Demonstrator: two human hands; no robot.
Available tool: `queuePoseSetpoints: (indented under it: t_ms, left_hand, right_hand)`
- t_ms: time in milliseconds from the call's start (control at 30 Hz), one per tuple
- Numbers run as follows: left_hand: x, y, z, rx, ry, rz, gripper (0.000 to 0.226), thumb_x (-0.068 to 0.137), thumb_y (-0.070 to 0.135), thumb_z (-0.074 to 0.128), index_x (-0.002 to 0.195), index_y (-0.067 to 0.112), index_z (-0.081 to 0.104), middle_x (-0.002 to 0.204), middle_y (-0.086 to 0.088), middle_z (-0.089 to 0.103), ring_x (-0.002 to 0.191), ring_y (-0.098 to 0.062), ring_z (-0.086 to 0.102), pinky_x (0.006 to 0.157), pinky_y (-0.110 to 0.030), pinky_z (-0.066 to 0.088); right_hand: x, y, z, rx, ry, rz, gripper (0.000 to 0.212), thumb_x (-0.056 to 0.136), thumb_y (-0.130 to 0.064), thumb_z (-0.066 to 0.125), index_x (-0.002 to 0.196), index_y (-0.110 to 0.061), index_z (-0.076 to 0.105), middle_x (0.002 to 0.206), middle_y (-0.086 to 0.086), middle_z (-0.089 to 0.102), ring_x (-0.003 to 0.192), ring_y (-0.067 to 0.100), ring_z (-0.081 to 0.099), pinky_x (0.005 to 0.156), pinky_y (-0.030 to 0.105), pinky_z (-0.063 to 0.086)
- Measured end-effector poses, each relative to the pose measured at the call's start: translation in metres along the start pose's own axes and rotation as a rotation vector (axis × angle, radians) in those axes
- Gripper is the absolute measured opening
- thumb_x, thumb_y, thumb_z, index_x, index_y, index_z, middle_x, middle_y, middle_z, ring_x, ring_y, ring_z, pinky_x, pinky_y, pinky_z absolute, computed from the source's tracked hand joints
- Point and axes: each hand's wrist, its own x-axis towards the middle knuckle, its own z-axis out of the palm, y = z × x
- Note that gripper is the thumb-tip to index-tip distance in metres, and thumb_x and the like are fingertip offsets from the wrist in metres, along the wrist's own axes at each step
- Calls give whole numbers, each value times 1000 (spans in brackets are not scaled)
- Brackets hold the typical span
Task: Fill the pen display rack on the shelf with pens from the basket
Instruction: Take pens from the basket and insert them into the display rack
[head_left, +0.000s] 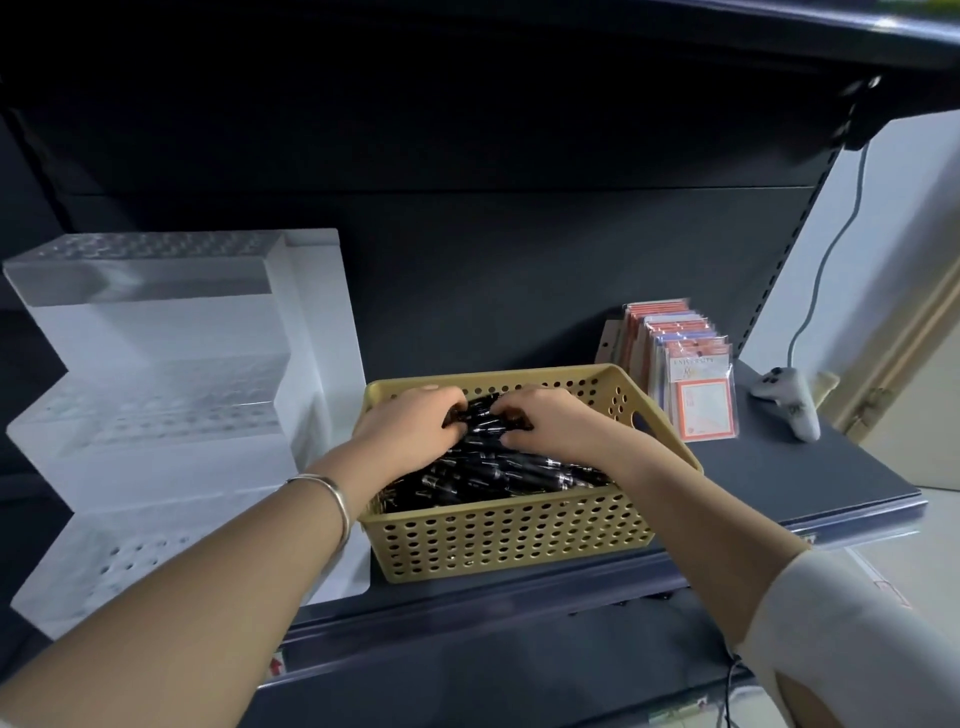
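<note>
Both the left hand (410, 426) and right hand (550, 423) curl their fingers around a bundle of black pens (488, 415) inside the yellow basket (509, 540), seemingly gathering a batch for the still-empty tiered pen rack (150, 400) just beside it.

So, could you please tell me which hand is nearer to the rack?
Left. The left hand grips pens at the basket's left side, just right of the rack; the right hand grips pens further right, mid-basket.
</note>
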Motion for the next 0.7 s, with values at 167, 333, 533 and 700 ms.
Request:
queuePoseSetpoints:
  t_ms: [167, 333, 533, 700]
  left_hand:
    - [4, 1, 6, -36, -88, 20, 32, 92, 29, 51, 124, 25, 50, 123, 3, 57, 106, -17, 55, 86, -36, 48]
    - [5, 0, 10, -23, -120, 38, 32, 91, 25, 55, 123, 23, 52, 120, 2, 55, 104, -18, 55, 84, -35, 49]
    - [13, -4, 13, 89, -183, 68, 33, 91, 33, 54, 120, 18, 50, 120, -3, 45, 114, -22, 42, 92, -40, 42]
    - [15, -4, 20, 175, -144, 81, 29, 96, 27, 45, 124, 19, 44, 127, -2, 53, 121, -23, 45, 101, -42, 31]
  right_hand:
    - [7, 3, 6, -73, -58, 80, 45, 86, -32, 64, 127, -17, 52, 127, 5, 56, 117, 23, 51, 96, 37, 44]
    - [12, 2, 11, -24, -109, 55, 28, 89, -23, 61, 114, -12, 54, 115, 7, 58, 106, 22, 54, 82, 29, 40]
    - [12, 2, 7, -63, -116, -18, 30, 93, -27, 55, 120, -12, 54, 120, 6, 56, 109, 23, 53, 91, 36, 44]
    - [13, 0, 9, 91, -105, -27, 26, 95, -26, 52, 117, -13, 55, 109, 4, 62, 98, 19, 57, 83, 32, 43]
